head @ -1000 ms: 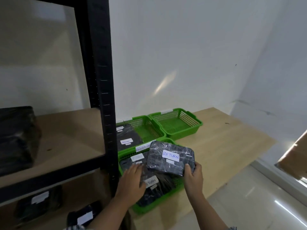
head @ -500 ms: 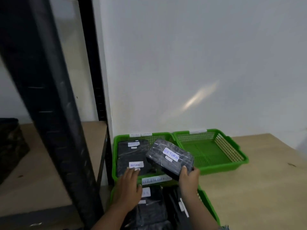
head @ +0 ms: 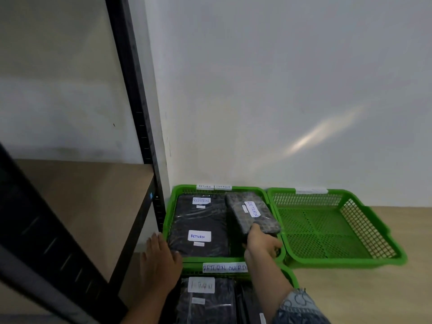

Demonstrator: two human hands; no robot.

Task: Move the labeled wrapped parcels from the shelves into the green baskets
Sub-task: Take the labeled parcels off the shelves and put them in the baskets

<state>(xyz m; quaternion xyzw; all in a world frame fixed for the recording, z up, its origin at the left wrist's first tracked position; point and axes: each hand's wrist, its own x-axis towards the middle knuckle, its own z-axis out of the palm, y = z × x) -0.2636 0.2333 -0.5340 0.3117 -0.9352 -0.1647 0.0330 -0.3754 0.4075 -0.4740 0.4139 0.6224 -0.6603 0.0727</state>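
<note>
Three green baskets were in view. The right hand (head: 260, 244) gripped the near end of the held parcel (head: 251, 213), thumb on top, the other fingers hidden beneath. That parcel sat tilted, RETURN label up, in the right side of the back-left basket (head: 168, 220), beside flat RETURN parcels (head: 198, 220). The left hand (head: 161, 260) lay flat, fingers straight, at that basket's near-left corner. The right basket (head: 339, 261) stood just beside. The near basket (head: 291, 277) was cut off below, its parcel label blurred. The forearm hid part of the rim tag (head: 222, 268).
</note>
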